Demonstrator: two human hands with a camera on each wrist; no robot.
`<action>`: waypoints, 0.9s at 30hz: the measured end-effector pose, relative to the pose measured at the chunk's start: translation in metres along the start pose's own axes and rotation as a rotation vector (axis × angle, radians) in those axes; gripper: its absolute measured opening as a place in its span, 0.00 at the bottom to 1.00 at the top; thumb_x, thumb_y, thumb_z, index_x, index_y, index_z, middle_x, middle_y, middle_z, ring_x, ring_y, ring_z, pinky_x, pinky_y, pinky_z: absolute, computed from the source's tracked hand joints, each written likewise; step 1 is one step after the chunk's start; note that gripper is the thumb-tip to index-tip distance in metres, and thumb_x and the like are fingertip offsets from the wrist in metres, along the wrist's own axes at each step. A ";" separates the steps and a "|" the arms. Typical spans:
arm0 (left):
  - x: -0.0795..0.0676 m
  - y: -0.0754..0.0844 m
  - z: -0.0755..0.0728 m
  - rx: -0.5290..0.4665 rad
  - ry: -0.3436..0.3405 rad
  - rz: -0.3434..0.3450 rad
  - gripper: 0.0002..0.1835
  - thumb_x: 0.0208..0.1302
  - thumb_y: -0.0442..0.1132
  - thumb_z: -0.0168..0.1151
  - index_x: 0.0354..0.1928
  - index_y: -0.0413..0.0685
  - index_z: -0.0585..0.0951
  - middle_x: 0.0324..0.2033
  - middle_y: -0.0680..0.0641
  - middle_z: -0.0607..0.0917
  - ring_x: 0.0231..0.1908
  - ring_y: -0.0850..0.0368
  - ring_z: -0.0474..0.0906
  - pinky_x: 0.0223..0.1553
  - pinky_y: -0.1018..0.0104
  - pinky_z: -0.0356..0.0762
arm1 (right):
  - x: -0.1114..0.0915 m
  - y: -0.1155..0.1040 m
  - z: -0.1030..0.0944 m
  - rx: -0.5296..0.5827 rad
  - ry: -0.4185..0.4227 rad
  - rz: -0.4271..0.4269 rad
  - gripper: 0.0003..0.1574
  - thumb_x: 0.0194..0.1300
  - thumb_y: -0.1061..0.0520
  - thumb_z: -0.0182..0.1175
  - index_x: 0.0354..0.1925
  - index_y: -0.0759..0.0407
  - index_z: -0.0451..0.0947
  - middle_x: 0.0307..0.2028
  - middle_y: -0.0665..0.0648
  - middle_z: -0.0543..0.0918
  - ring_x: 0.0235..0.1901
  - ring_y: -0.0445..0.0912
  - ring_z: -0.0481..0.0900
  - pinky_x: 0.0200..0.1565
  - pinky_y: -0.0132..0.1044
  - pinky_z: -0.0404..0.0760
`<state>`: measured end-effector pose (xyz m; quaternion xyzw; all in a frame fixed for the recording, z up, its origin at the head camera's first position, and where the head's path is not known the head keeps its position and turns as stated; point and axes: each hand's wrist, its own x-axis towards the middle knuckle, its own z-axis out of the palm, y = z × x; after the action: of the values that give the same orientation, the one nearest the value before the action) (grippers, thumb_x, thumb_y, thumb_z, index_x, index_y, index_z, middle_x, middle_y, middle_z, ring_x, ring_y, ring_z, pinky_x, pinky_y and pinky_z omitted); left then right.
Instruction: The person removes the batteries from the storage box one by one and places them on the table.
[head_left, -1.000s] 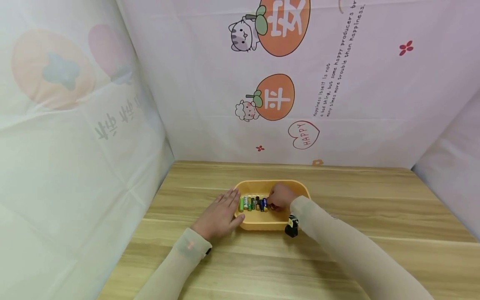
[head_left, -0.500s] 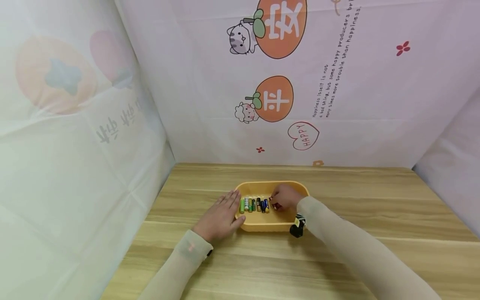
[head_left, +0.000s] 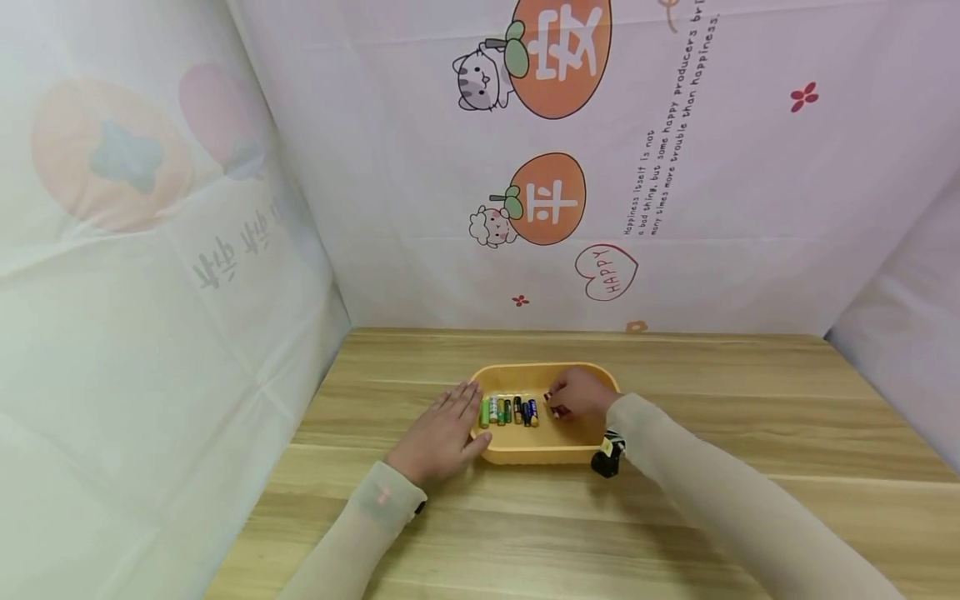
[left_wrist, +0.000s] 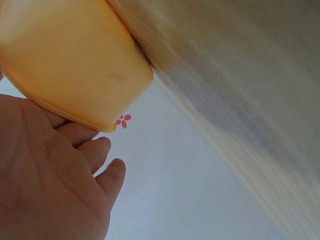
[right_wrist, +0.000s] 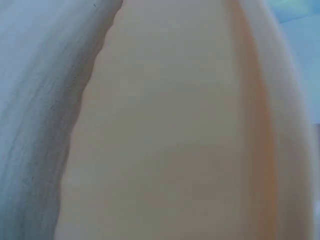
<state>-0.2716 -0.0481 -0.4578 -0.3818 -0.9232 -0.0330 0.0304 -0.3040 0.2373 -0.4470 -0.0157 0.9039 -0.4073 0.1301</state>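
Observation:
A yellow plastic box (head_left: 540,455) stands on the table with several batteries (head_left: 517,410) side by side in its left half, mostly upright in the view. Their wraps are green, white, black-gold and blue. My left hand (head_left: 438,433) rests with extended fingers against the box's left end; the left wrist view has its fingers at the rim (left_wrist: 75,119). Inside the box, right of the row, my right hand (head_left: 583,393) pinches a small dark-red battery (head_left: 548,397), largely hidden by the fingers. Only the box's wall (right_wrist: 160,125) and the sleeve fill the right wrist view.
The wood-grain table (head_left: 480,533) runs around the box on all sides. A white printed cloth (head_left: 420,167) hangs behind the table, and more cloth covers the left and right sides. A small black camera (head_left: 608,457) on the right wrist sits close over the box's front rim.
My right hand has shifted slightly right, away from the battery row, with the dark-red battery between its fingers. My left hand stays at the box's left end.

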 end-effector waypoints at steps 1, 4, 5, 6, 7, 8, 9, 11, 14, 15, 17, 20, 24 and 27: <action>0.000 0.000 0.000 0.001 -0.005 -0.002 0.40 0.75 0.62 0.32 0.76 0.39 0.48 0.76 0.44 0.45 0.74 0.49 0.39 0.71 0.54 0.41 | -0.002 0.000 0.000 0.009 0.004 0.003 0.06 0.63 0.65 0.60 0.37 0.67 0.82 0.27 0.57 0.82 0.26 0.47 0.80 0.31 0.38 0.83; 0.000 0.000 -0.001 0.002 -0.006 -0.004 0.41 0.75 0.62 0.31 0.76 0.39 0.48 0.76 0.43 0.45 0.74 0.49 0.38 0.71 0.54 0.40 | -0.006 0.000 -0.002 0.031 0.010 0.002 0.07 0.64 0.65 0.60 0.38 0.67 0.83 0.27 0.57 0.83 0.27 0.47 0.80 0.32 0.38 0.83; 0.000 0.000 -0.001 0.003 -0.005 -0.005 0.41 0.75 0.62 0.31 0.76 0.39 0.48 0.76 0.43 0.45 0.74 0.49 0.38 0.71 0.54 0.40 | -0.007 0.000 -0.002 0.034 0.010 0.000 0.07 0.64 0.65 0.60 0.38 0.67 0.83 0.27 0.57 0.83 0.27 0.47 0.80 0.32 0.38 0.83; -0.001 -0.001 -0.002 0.007 -0.005 -0.007 0.41 0.75 0.62 0.31 0.76 0.39 0.48 0.75 0.43 0.45 0.74 0.49 0.38 0.71 0.54 0.40 | -0.008 -0.001 -0.003 0.033 0.009 -0.007 0.07 0.64 0.65 0.60 0.38 0.68 0.83 0.28 0.57 0.83 0.27 0.47 0.80 0.32 0.38 0.83; -0.001 -0.001 -0.003 0.008 0.000 -0.005 0.40 0.75 0.61 0.32 0.76 0.39 0.48 0.75 0.43 0.45 0.74 0.49 0.39 0.71 0.54 0.41 | -0.009 -0.001 -0.003 0.032 0.010 -0.011 0.07 0.64 0.64 0.60 0.39 0.67 0.83 0.27 0.56 0.83 0.27 0.46 0.80 0.32 0.38 0.82; 0.000 -0.001 -0.003 0.009 0.005 -0.002 0.40 0.75 0.61 0.33 0.76 0.38 0.48 0.75 0.43 0.46 0.74 0.48 0.40 0.71 0.54 0.42 | -0.010 -0.002 -0.003 0.031 0.010 -0.015 0.08 0.65 0.64 0.60 0.39 0.68 0.83 0.28 0.56 0.83 0.27 0.46 0.80 0.32 0.38 0.82; 0.000 -0.001 -0.003 0.010 0.008 -0.002 0.40 0.75 0.60 0.34 0.76 0.38 0.48 0.75 0.43 0.46 0.74 0.48 0.40 0.71 0.54 0.42 | -0.011 -0.002 -0.003 0.029 0.009 -0.018 0.08 0.65 0.64 0.60 0.40 0.68 0.83 0.28 0.56 0.83 0.27 0.46 0.80 0.32 0.38 0.82; 0.000 -0.001 -0.002 0.010 0.010 -0.002 0.40 0.75 0.60 0.35 0.76 0.38 0.48 0.75 0.43 0.46 0.74 0.48 0.40 0.71 0.54 0.42 | -0.012 -0.003 -0.004 0.032 0.010 -0.019 0.09 0.65 0.63 0.60 0.41 0.68 0.83 0.28 0.56 0.83 0.27 0.46 0.80 0.32 0.38 0.82; 0.000 0.000 0.000 -0.001 0.011 -0.001 0.40 0.75 0.60 0.35 0.76 0.38 0.48 0.75 0.43 0.45 0.74 0.49 0.39 0.71 0.54 0.41 | -0.014 -0.002 -0.005 0.047 0.005 -0.025 0.10 0.65 0.64 0.60 0.42 0.69 0.82 0.29 0.57 0.83 0.28 0.47 0.80 0.33 0.40 0.83; 0.000 0.000 0.001 -0.002 0.006 -0.004 0.40 0.75 0.61 0.34 0.76 0.39 0.48 0.75 0.43 0.45 0.74 0.49 0.38 0.71 0.54 0.40 | -0.015 -0.001 -0.006 0.054 0.004 -0.028 0.10 0.65 0.64 0.60 0.42 0.70 0.82 0.29 0.57 0.83 0.28 0.47 0.80 0.33 0.40 0.83; -0.001 0.001 0.002 -0.002 0.004 -0.006 0.41 0.75 0.62 0.32 0.76 0.39 0.47 0.76 0.43 0.45 0.74 0.50 0.38 0.71 0.54 0.40 | -0.017 -0.001 -0.008 0.065 -0.002 -0.041 0.11 0.65 0.65 0.59 0.44 0.71 0.81 0.30 0.58 0.83 0.29 0.48 0.81 0.34 0.42 0.84; -0.001 0.003 0.003 0.002 -0.001 -0.009 0.41 0.75 0.63 0.30 0.76 0.40 0.46 0.76 0.44 0.44 0.74 0.51 0.37 0.71 0.55 0.40 | -0.019 0.001 -0.014 0.086 -0.012 -0.057 0.14 0.65 0.65 0.57 0.47 0.73 0.79 0.32 0.60 0.83 0.29 0.48 0.81 0.36 0.45 0.84; -0.001 0.004 0.003 -0.001 0.000 -0.008 0.40 0.75 0.62 0.31 0.76 0.40 0.47 0.76 0.44 0.44 0.74 0.50 0.38 0.71 0.55 0.40 | -0.021 0.002 -0.025 0.117 -0.028 -0.067 0.17 0.67 0.65 0.56 0.50 0.76 0.76 0.35 0.63 0.82 0.31 0.49 0.81 0.38 0.46 0.84; -0.001 0.004 0.002 0.000 0.006 -0.004 0.40 0.75 0.62 0.31 0.76 0.39 0.47 0.76 0.43 0.45 0.74 0.49 0.39 0.71 0.54 0.41 | -0.022 0.002 -0.034 0.134 -0.030 -0.068 0.17 0.67 0.65 0.56 0.51 0.77 0.75 0.38 0.65 0.81 0.32 0.50 0.81 0.40 0.47 0.84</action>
<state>-0.2684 -0.0453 -0.4594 -0.3797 -0.9239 -0.0343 0.0332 -0.2907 0.2662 -0.4221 -0.0436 0.8714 -0.4708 0.1307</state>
